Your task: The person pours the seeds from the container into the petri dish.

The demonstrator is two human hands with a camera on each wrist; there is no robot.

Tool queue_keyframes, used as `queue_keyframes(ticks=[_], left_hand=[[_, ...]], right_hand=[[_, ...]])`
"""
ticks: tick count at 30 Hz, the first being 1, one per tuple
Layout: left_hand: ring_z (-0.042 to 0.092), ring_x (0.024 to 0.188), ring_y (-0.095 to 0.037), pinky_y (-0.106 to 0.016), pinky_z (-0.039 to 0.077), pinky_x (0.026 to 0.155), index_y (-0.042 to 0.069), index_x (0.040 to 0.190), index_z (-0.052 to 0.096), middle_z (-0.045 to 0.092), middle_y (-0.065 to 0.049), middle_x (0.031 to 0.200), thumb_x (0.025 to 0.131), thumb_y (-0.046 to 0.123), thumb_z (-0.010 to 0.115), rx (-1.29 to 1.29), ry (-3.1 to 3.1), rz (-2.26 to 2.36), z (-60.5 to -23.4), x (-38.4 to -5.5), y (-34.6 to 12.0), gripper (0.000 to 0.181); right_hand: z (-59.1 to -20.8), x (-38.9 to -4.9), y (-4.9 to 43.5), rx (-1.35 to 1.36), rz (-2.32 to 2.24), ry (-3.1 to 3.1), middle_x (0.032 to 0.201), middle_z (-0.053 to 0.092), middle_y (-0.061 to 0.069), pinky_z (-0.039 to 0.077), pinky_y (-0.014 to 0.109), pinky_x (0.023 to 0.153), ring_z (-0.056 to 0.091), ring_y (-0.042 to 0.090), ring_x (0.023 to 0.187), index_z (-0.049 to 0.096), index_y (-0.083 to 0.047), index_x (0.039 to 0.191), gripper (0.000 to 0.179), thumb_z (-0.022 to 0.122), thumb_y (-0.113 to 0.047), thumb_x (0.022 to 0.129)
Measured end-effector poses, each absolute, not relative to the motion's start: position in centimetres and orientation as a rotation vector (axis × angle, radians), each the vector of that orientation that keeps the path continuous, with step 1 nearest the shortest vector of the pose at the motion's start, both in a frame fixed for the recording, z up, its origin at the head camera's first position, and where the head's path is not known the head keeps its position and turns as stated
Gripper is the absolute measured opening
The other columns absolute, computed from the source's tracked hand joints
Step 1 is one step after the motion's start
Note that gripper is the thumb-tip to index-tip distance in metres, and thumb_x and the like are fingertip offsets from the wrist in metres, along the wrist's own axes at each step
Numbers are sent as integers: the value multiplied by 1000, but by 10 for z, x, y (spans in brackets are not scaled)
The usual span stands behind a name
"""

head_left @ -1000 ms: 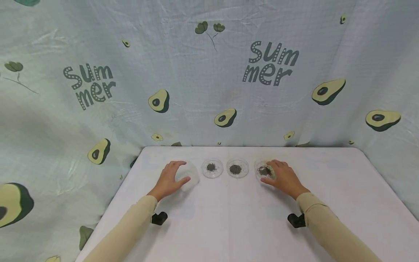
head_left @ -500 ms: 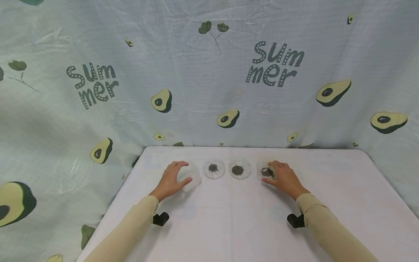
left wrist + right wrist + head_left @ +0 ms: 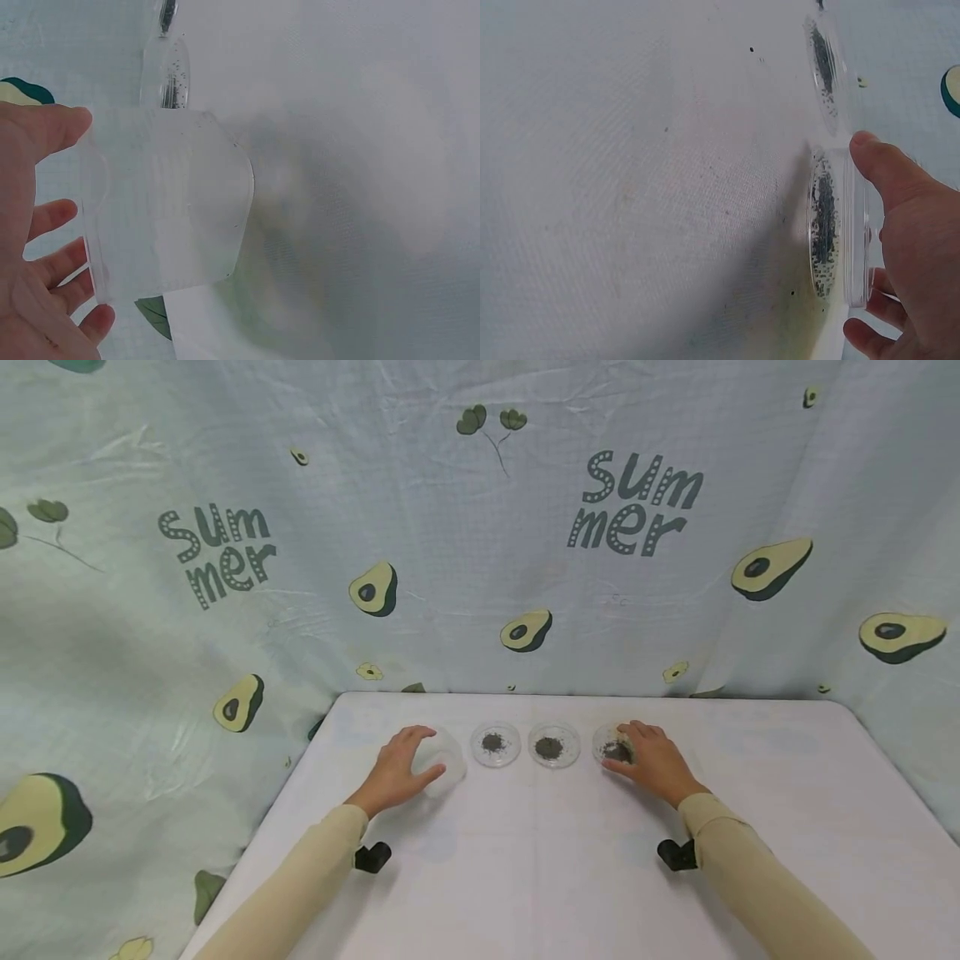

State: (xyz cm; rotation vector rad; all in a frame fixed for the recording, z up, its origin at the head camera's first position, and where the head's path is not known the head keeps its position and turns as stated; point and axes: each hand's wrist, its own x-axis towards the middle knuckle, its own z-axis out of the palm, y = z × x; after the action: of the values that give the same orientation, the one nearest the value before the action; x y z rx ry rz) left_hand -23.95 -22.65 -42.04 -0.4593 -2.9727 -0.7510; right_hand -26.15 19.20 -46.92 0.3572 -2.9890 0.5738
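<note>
At the left of the table, my left hand (image 3: 396, 772) grips the rim of a clear plastic tub (image 3: 452, 762), thumb on one side and fingers on the other. In the left wrist view the see-through tub (image 3: 165, 202) narrows away from the hand. My right hand (image 3: 658, 766) holds a clear petri dish (image 3: 600, 745) at the right end of a row, partly covering it. The right wrist view shows the thumb and fingers at opposite sides of this dish (image 3: 857, 240), with dark granules (image 3: 824, 225) inside.
Two more petri dishes, a left one (image 3: 496, 763) and a middle one (image 3: 554, 764), stand between the hands, each with a small heap of dark granules. A white cloth covers the table (image 3: 480, 877). Behind it hangs an avocado-print curtain (image 3: 450, 527).
The head view has shifted slightly, so the whole scene sits a little further right. Both hands keep their places at the tub and the right-hand dish.
</note>
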Motion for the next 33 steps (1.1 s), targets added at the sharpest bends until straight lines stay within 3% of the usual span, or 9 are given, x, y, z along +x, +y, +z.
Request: queue_keyframes(ticks=[15, 22, 29, 33], left_hand=[[36, 139, -34, -61, 28, 109, 11, 140, 45, 39, -15, 149, 90, 39, 66, -485, -2986, -689, -412, -242, -222, 62], [36, 140, -32, -59, 29, 110, 12, 143, 44, 39, -13, 150, 90, 42, 65, -535, -2951, -619, -408, -249, -210, 65], [31, 142, -31, -58, 29, 109, 13, 145, 42, 36, -12, 152, 92, 42, 62, -624, -2872, -517, -400, -259, -200, 64], [27, 145, -32, -58, 26, 112, 13, 148, 40, 33, -11, 155, 94, 45, 57, -652, -2861, -400, -398, -261, -191, 65]], right_hand=[[-472, -262, 189, 319, 621, -2998, 135, 49, 26, 35, 62, 104, 43, 48, 125, 50, 5, 133, 71, 72, -42, 84], [-467, -258, 190, 309, 606, -2989, 145, 38, 32, 34, 66, 103, 38, 51, 131, 47, 4, 137, 73, 70, -43, 86], [-454, -258, 179, 408, 553, -2887, 146, 43, 22, 31, 66, 103, 36, 44, 136, 49, -6, 139, 74, 63, -56, 87], [-445, -257, 167, 452, 501, -2830, 145, 46, 19, 32, 65, 103, 37, 41, 135, 50, -8, 139, 71, 63, -55, 87]])
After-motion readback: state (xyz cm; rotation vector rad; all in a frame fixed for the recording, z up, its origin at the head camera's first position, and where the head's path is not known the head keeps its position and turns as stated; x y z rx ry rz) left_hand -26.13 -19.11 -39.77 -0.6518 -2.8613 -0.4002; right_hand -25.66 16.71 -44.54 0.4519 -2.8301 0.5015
